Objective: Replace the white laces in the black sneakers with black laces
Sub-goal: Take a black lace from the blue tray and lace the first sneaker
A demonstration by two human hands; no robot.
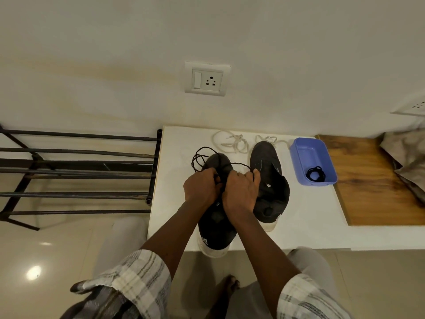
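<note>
Home: shoe rack [76, 171], wall socket [207, 78], tiled floor [46, 261].

One single view, wide-angle camera worn on the person's head, facing forward and steeply down, close above the white surface [305, 222], black sneakers [266, 157] near the middle, wall [103, 38] filling the upper half, floor [50, 254] and sleeves [140, 270] at the lower edge.

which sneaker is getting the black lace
The left sneaker, nearest the table's front edge: the left hand and right hand grip a black lace over it. The other sneaker stands farther back, beside the blue tub.
</note>
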